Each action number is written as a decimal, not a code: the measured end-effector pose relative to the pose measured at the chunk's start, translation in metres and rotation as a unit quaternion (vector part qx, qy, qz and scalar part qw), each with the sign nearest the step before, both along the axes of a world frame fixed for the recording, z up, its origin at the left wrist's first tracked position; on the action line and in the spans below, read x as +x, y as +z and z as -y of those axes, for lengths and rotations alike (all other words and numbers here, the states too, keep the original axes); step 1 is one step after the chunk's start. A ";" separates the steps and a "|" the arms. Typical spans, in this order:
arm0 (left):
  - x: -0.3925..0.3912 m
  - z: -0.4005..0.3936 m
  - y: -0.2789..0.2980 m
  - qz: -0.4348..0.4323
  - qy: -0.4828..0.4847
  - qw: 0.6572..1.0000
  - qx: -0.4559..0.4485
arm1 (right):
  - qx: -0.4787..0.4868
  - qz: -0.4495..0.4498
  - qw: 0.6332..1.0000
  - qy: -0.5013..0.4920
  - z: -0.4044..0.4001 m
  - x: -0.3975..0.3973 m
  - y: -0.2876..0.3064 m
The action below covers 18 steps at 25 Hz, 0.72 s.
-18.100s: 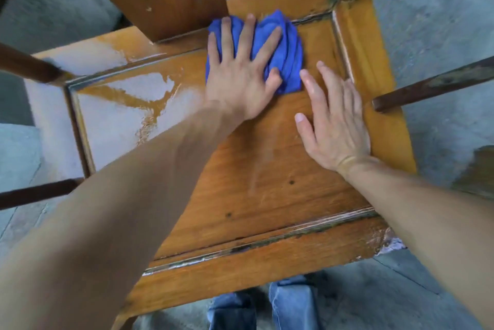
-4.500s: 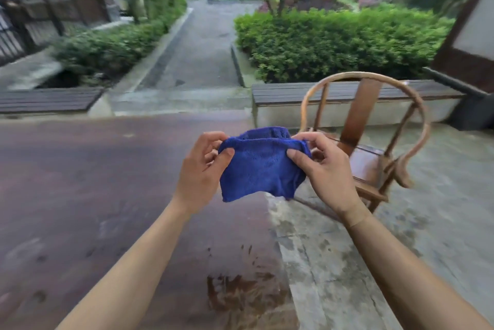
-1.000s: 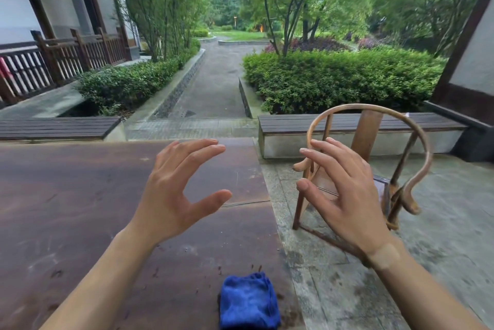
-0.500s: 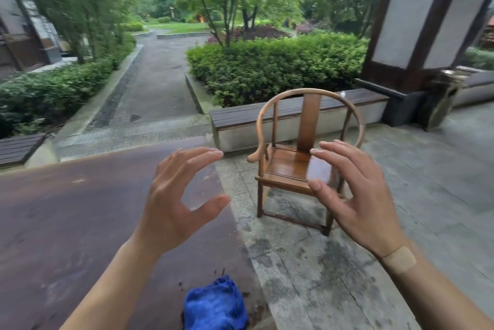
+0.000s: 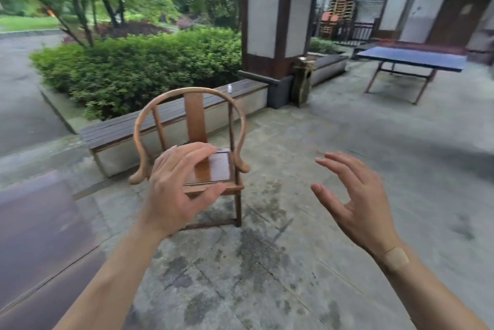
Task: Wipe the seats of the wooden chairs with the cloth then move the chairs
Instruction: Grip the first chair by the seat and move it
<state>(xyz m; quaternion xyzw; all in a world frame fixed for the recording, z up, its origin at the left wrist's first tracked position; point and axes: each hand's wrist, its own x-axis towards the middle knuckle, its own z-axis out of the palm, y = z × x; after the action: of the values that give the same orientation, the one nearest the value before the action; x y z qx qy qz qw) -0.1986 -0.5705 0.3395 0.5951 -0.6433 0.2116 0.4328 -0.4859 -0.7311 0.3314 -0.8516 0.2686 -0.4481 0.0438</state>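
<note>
A wooden chair (image 5: 196, 118) with a round horseshoe back and a shiny seat stands on the stone paving ahead, facing me. My left hand (image 5: 177, 190) hovers in front of the seat, fingers spread and relaxed, holding nothing. My right hand (image 5: 352, 201) is raised to the right of the chair, also spread and empty, with a plaster on its wrist. Neither hand touches the chair. The blue cloth is out of view.
A low wooden bench (image 5: 171, 116) runs behind the chair along a hedge (image 5: 139, 62). A thick pillar (image 5: 275, 17) stands behind on the right. A blue table-tennis table (image 5: 411, 58) is at far right. A dark reddish surface (image 5: 34, 222) lies at left.
My view has swung right: the chair now sits behind my left hand, the pillar and blue table have come into view, and the blue cloth has dropped out of view. Both hands stay empty.
</note>
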 end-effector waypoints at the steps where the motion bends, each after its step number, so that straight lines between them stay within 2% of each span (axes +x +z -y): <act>1: -0.004 0.021 -0.003 0.002 -0.004 1.000 0.004 | 0.000 -0.003 1.000 -0.013 0.014 -0.008 -0.004; 4: -0.013 0.074 -0.014 0.020 0.012 0.999 0.026 | -0.004 -0.025 0.998 -0.050 0.051 -0.018 -0.013; 9: -0.015 0.159 -0.050 0.107 0.083 0.989 0.064 | -0.001 -0.120 0.983 -0.140 0.114 0.000 -0.039; 18: 0.021 0.327 -0.098 0.123 0.156 0.957 0.214 | 0.028 -0.238 0.948 -0.209 0.264 0.069 -0.076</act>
<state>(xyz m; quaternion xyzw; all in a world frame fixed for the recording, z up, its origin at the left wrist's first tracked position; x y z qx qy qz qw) -0.1776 -0.8974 0.2412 0.7357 -0.6213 0.2055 0.1745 -0.4173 -0.9956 0.2551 -0.8564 0.4559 -0.2241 -0.0923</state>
